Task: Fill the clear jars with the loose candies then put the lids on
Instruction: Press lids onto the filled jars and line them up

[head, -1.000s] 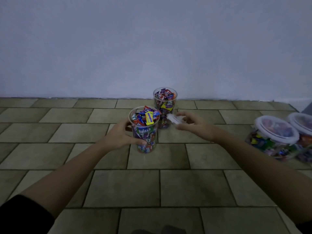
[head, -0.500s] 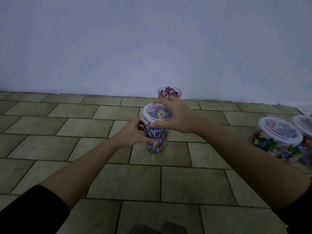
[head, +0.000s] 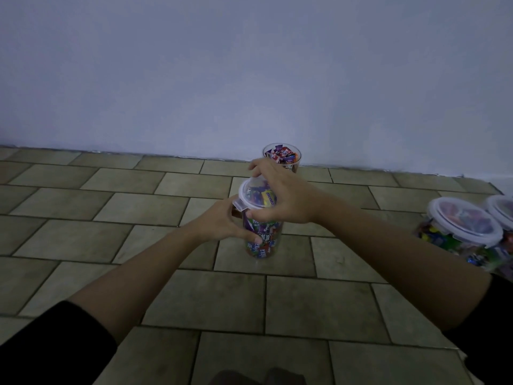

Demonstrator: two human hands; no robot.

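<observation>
The near jar, full of candies, stands on the tiled floor. The left hand curls its fingers around the jar's side. The right hand grips the clear lid on top. An open jar stands behind, by the wall.

Black left sleeve & right sleeve, cuffs nr elbows; left hand & right hand bare.

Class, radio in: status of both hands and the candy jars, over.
Left hand grips near jar; right hand holds its lid on top. Far jar full, no lid yet. Nothing in the way.
</observation>
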